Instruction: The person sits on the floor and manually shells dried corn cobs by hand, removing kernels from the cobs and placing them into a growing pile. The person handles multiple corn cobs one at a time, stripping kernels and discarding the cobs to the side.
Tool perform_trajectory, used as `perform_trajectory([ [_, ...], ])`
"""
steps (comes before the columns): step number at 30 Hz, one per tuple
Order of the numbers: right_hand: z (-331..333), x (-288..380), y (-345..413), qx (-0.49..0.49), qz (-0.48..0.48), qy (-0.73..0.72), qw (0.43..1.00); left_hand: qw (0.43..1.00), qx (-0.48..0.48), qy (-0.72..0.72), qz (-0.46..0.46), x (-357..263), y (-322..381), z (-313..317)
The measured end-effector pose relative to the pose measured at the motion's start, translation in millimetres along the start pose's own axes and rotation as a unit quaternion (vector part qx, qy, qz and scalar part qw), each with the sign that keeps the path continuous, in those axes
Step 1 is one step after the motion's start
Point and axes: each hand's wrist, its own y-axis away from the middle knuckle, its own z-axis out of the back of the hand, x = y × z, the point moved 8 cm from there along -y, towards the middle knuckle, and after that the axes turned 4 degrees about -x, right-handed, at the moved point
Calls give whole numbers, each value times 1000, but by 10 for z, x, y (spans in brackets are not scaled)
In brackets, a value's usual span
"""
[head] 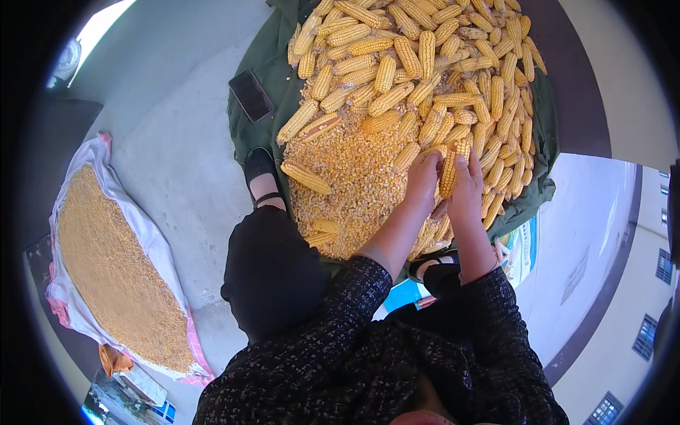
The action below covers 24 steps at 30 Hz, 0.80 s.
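Observation:
My right hand [466, 186] is wrapped around an ear of yellow corn [448, 174], which points away from me. Close beside it, my left hand [423, 172] has its fingers curled against corn at the same spot; its fingertips are partly hidden. Loose corn kernels [350, 180] spread in a thick layer to the left of my hands. Beyond and to the right rises a large heap of whole ears [390, 98]. Among the kernels lie a single ear [305, 178] and a partly stripped ear showing reddish cob [320, 126].
Under the corn is a dark green cloth [247, 133], with a black smartphone [251, 95] on its left part. My shoe [260, 170] rests at the cloth's left edge. Farther left, a pale sheet [154, 234] holds spread kernels. A printed sack [523, 247] lies to the right.

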Motion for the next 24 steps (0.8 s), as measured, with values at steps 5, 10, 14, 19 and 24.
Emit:
perform_trajectory([
  [5,-49,-203,-86,-1,-49,-66,997,996,43,-54,-49,0,93,-112],
  [10,101,-65,-289,15,-57,-134,989,968,106,-198,-107,-228,270,-235],
  [14,120,-195,-287,13,-58,-130,990,969,90,-213,-91,-85,244,-91],
  [19,184,-378,-252,-48,-69,-153,985,977,26,-200,-66,49,249,-42],
  [24,169,-258,-169,-92,-55,-131,986,976,-11,-190,-104,4,266,-60],
])
